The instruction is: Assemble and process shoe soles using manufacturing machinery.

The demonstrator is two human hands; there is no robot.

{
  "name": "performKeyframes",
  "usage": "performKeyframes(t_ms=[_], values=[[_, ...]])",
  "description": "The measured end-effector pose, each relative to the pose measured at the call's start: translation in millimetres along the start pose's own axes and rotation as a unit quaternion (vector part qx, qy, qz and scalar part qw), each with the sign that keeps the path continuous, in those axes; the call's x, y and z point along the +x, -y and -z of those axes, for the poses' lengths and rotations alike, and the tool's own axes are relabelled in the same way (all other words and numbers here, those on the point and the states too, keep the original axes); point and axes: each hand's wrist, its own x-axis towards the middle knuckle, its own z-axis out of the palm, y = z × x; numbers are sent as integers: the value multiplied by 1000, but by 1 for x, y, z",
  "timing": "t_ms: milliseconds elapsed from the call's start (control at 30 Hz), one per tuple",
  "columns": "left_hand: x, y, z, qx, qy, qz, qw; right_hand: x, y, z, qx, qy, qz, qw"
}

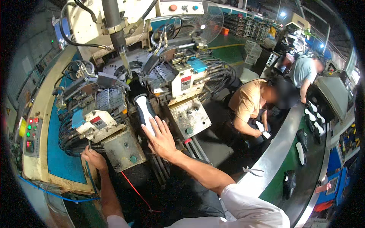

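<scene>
Between two cream metal blocks, the black, white-soled shoe, probably light, firm and best held by its sides, lies sole-up, near end beneath the spread right hand; the left hand curls by black hoses, its grip unclear.

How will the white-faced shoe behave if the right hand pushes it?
The shoe probably feels stiff, as its outline looks smooth and unbuckled under the right hand. It likely won't roll far rightward: a cream metal box stands on that side.
</scene>
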Motion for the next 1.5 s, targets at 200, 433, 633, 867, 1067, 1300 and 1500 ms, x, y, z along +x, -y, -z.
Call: performKeyframes(t_ms=[200,433,633,867,1067,1300,1500], values=[[9,-16,-1,10,-26,-16,999,-1,-4,-6,-32,-29,32,999],[4,-7,1,4,-33,-13,999,-2,2,-1,6,-11,26,1000],[2,-3,8,-10,-10,-10,1000,44,-10,-21,9,-22,19,1000],[4,15,-7,23,-23,-57,998,134,-49,-57,-48,-23,27,998],[7,-5,8,15,-44,-73,996,156,-42,-63,-58,-54,41,996],[9,6,3,52,-78,-134,986,172,-25,-48,-55,-46,29,997],[9,10,-4,46,-65,-105,991,175,-39,-50,-22,-95,23,995]])
